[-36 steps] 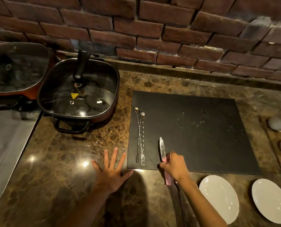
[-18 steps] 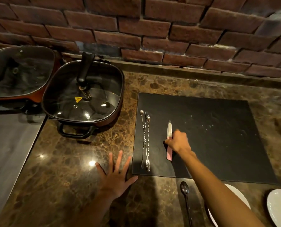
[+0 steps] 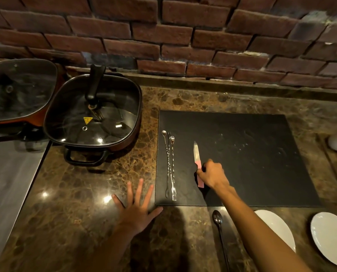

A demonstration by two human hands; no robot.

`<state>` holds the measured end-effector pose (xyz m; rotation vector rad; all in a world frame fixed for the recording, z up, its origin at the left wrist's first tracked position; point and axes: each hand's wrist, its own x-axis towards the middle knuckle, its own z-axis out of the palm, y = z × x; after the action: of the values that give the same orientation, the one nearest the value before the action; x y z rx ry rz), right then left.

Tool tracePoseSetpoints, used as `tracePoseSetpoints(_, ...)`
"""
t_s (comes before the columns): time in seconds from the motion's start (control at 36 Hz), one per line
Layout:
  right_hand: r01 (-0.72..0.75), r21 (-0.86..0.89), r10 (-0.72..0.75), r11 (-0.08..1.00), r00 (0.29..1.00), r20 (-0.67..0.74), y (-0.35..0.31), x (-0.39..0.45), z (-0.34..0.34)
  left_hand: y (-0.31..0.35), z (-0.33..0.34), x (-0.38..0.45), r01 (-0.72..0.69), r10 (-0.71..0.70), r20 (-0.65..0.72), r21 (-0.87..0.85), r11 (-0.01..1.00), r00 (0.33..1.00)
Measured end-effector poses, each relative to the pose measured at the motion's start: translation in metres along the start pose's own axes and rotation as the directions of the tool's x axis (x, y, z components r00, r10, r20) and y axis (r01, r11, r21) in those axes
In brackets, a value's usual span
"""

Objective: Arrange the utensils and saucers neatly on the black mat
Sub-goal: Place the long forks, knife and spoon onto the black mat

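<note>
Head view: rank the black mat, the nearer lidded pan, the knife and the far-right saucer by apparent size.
1. Black mat
2. Lidded pan, though it lies farther from the camera, so the gap is unsure
3. Saucer, cut off by the frame edge
4. Knife, partly under the right hand

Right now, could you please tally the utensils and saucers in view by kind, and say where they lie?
Twisted-handle bar forks: 2, on the black mat
Pink-handled knife: 1, on the mat under the right hand
Spoon: 1, on the counter
White saucers: 2, on the counter
Total: 6
</note>
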<state>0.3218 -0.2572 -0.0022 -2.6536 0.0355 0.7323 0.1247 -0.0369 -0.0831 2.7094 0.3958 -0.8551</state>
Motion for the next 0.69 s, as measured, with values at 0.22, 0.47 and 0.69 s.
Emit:
tracePoseSetpoints(0.22, -0.043, 0.009, 0.043, 0.999, 0.999, -0.01, 0.029, -0.027, 0.0, -0.001, -0.002, 0.001, 0.01, -0.009, 0.007, -0.018, 1.0, 1.0)
tracePoseSetpoints(0.47, -0.061, 0.057, 0.06, 0.997, 0.998, 0.018, 0.078, -0.074, 0.015, 0.004, -0.006, -0.005, -0.002, 0.001, 0.037, 0.034, 0.999, 0.999)
tracePoseSetpoints(0.69, -0.106, 0.071, 0.105, 0.992, 0.994, 0.023, 0.102, -0.118, 0.044, 0.005, 0.007, -0.023, -0.009, 0.009, -0.007, 0.077, 0.997, 1.0)
